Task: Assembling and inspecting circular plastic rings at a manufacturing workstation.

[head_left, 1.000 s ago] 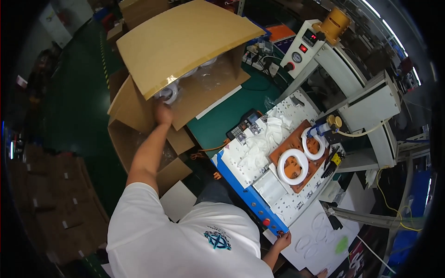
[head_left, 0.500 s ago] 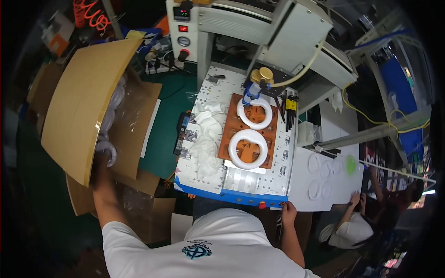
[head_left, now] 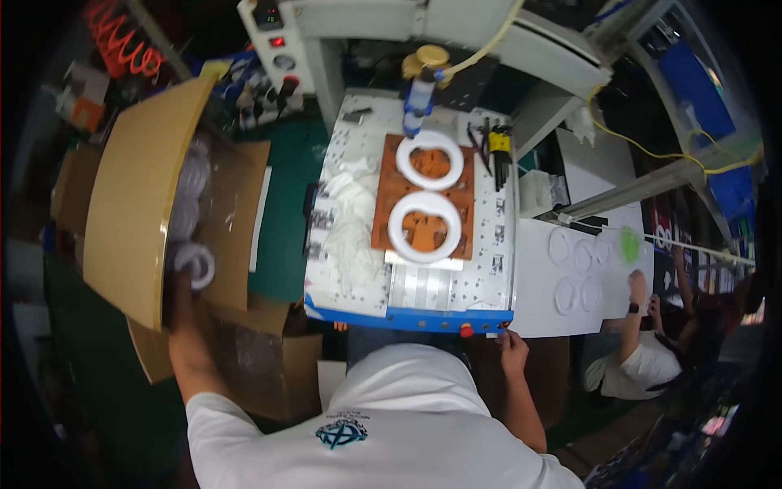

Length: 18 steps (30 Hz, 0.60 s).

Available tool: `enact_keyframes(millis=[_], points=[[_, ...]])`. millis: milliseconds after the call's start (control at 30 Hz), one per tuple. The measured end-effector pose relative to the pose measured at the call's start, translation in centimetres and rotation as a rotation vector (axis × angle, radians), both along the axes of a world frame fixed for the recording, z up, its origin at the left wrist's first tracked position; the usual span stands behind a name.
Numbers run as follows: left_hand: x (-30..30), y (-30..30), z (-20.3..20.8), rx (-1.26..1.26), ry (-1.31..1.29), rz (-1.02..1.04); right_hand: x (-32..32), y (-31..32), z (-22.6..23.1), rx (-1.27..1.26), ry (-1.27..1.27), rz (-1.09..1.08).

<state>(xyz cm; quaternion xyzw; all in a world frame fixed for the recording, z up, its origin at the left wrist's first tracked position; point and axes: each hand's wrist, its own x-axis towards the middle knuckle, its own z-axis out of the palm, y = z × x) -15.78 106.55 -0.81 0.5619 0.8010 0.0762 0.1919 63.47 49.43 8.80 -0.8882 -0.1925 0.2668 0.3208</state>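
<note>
My left hand (head_left: 180, 287) reaches into an open cardboard box (head_left: 130, 204) on my left and is closed on a white ring (head_left: 194, 262); more white rings in clear wrap lie deeper in the box. My right hand (head_left: 512, 343) rests with its fingertips at the blue front edge of the white machine table (head_left: 358, 277), beside a red button (head_left: 466, 330). On the table an orange fixture plate (head_left: 381, 238) carries two white rings (head_left: 424, 226) (head_left: 429, 159), the far one under a dispenser nozzle (head_left: 419, 96).
A white side table (head_left: 533, 269) at the right carries several thin rings, and a seated co-worker (head_left: 635, 371) reaches onto it. More cardboard boxes (head_left: 269, 359) stand below the open one. A control box (head_left: 277, 37) and cables sit behind.
The view has swung from the box toward the machine table. My left hand stays at the box's near end by the white ring; my right hand stays at the table's front edge.
</note>
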Motion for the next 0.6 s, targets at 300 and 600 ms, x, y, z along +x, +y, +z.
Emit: enact_keyframes(millis=[300,600], points=[[18.9,-15.4,14.7,0.412,-0.820,0.498,-3.3,0.7,6.5,0.118,0.198,0.284],[34.4,-28.7,23.0,0.629,-1.357,0.535,-12.2,20.6,21.3,0.834,0.264,1.006]])
